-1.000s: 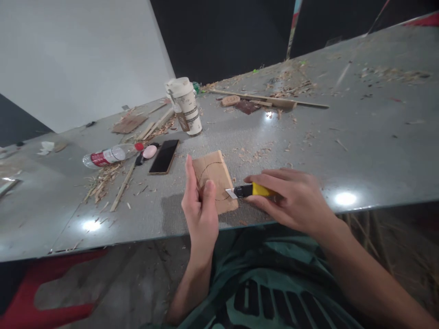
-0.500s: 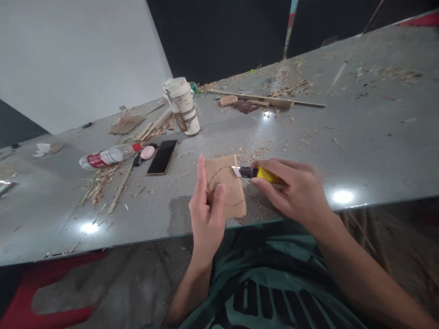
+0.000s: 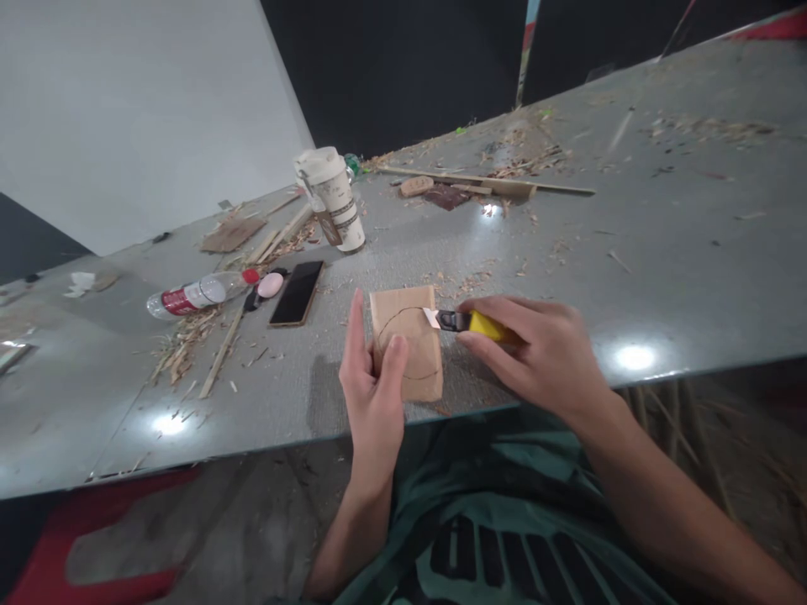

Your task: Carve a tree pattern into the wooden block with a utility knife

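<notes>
Fingers of the right hand [image 3: 539, 353] were closed around a yellow-and-black craft knife [image 3: 487, 326], most of its handle hidden in the palm. Its blade [image 3: 431, 318] pointed left, over the right edge of a wooden block [image 3: 417, 328], meeting the curved line drawn there. Whether it bit in or merely rested could not be told. So the block lay directly left of those fingers, its long axis running away from the body, roughly crosswise to the knife. Nearer was the left hand [image 3: 375, 397], gripping the block's left side, thumb on its face covering some of the line, other fingers mostly hidden behind. Left of the block, on the desk [image 3: 567, 269], lay a phone [image 3: 298, 294].
</notes>
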`<state>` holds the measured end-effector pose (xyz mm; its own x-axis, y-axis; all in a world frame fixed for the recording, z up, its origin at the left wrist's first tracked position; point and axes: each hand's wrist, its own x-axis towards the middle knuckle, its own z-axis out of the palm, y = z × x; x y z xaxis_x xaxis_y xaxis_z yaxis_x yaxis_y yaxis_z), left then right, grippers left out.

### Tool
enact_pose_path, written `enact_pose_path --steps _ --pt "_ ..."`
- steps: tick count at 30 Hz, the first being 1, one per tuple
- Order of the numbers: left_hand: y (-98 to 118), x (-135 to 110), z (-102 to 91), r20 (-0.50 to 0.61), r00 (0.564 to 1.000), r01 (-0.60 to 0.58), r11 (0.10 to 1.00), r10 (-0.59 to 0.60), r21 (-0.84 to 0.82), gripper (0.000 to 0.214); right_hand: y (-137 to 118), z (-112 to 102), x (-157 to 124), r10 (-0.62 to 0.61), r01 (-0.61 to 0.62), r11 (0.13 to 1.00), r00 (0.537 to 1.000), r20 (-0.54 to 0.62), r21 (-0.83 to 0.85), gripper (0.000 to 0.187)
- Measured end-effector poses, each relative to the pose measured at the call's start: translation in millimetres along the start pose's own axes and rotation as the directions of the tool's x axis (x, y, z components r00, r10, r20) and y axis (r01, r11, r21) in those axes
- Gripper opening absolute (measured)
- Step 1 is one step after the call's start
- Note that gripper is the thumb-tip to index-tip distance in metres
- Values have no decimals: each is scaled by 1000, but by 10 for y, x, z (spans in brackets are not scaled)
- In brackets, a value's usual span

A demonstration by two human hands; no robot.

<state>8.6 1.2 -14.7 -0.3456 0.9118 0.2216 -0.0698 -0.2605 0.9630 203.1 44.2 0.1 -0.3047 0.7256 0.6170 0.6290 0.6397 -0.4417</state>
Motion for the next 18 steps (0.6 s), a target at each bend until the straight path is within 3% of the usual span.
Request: enact_pose_path --steps 5,13,18 --pt "-7 35 5 4 995 100 986 -100 -136 63 -11 -8 0 -19 20 1000 1000 20 -17 30" --pt "63 64 40 71 991 124 977 -113 -172 41 2 3 -3 -42 43 998 999 21 -46 31" --pt "53 60 51 -41 989 130 969 -142 -209 31 -17 4 -20 -83 83 991 997 5 -108 32"
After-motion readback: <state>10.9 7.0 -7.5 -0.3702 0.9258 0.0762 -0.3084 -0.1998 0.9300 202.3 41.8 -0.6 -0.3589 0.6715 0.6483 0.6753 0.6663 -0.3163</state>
